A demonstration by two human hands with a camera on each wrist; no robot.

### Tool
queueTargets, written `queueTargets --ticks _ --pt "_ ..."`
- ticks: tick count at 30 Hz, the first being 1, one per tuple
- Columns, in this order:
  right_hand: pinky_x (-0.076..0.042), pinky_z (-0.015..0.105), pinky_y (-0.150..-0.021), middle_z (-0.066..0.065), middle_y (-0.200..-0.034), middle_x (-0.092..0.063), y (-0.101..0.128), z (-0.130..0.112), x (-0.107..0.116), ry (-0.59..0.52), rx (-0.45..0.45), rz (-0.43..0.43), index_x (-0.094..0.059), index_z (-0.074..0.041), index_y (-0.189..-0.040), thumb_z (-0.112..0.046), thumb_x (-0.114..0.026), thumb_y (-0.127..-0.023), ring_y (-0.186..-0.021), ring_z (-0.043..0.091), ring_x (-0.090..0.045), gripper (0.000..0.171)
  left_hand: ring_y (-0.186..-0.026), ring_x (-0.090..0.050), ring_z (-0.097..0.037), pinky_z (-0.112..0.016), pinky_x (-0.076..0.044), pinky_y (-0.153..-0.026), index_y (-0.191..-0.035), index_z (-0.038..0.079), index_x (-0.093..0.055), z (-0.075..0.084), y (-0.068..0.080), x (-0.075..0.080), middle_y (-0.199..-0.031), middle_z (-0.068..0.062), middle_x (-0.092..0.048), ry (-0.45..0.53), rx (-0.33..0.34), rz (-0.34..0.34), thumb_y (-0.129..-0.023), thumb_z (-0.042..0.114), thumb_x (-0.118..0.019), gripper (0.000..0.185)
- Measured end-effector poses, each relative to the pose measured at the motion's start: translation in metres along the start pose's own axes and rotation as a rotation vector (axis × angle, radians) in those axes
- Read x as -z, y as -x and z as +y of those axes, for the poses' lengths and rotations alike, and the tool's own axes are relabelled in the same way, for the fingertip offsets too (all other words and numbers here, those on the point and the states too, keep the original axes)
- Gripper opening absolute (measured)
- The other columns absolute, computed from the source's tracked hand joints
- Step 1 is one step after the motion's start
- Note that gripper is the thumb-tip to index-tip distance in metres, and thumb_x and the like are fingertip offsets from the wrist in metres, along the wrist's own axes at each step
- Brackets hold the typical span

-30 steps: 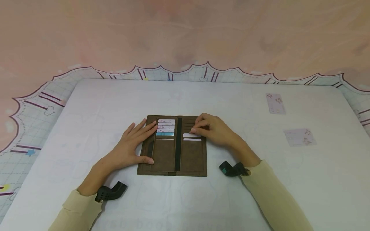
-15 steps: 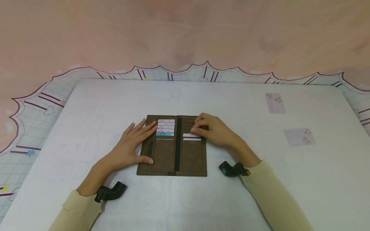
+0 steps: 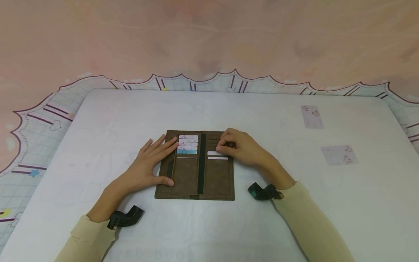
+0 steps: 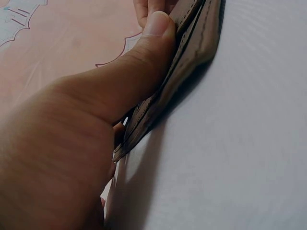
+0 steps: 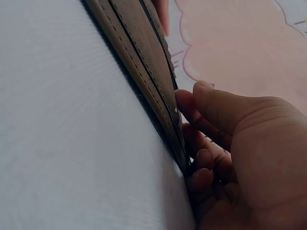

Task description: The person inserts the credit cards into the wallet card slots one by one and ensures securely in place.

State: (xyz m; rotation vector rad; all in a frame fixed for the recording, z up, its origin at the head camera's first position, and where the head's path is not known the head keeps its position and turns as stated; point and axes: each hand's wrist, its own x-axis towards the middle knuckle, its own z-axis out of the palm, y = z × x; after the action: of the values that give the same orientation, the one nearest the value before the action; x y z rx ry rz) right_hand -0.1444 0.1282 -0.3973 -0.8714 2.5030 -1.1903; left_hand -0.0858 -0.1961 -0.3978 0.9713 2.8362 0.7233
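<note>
Mid-table, both hands (image 3: pixel 196 160) pin open wallet (image 3: pixel 196 178); edges free.

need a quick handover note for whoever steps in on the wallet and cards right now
Left hand: flat, fingers straight, pressing the left half of the open brown wallet to the white table.
Right hand: fingers curled at the white card in the upper filled slot of the wallet's right half; whether it pinches the card cannot be told.
Done: five cards sit in the left slots, two show in the right slots.
Left: two loose cards lie on the table to the right, the far one and the near one; the wallet is open.
</note>
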Motion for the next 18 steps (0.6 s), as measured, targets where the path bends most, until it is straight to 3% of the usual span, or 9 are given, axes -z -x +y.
queueTargets --ticks 9,18 --pt "-0.043 0.033 -0.082 -0.003 -0.1 -0.057 -0.001 -0.003 0.0 -0.001 0.003 0.011 -0.071 -0.015 -0.091 -0.023 -0.065 -0.093 -0.093 0.015 -0.052 0.01 -0.145 -0.009 -0.031 -0.054 -0.001 -0.113 -0.152 0.017 -0.029 -0.002 0.001 0.0 -0.156 -0.007 -0.026 0.0 0.004 -0.001 -0.064 0.052 -0.082 0.108" --pt "-0.048 0.032 -0.075 -0.006 -0.092 -0.063 0.007 -0.007 0.015 -0.043 -0.06 0.141 -0.071 -0.015 -0.096 -0.025 -0.063 -0.094 -0.083 0.013 -0.055 0.013 -0.145 -0.007 -0.028 -0.053 -0.001 -0.113 -0.152 0.019 -0.028 0.0 0.001 0.001 -0.156 -0.002 -0.025 -0.006 0.069 -0.028 -0.063 0.058 -0.079 0.11"
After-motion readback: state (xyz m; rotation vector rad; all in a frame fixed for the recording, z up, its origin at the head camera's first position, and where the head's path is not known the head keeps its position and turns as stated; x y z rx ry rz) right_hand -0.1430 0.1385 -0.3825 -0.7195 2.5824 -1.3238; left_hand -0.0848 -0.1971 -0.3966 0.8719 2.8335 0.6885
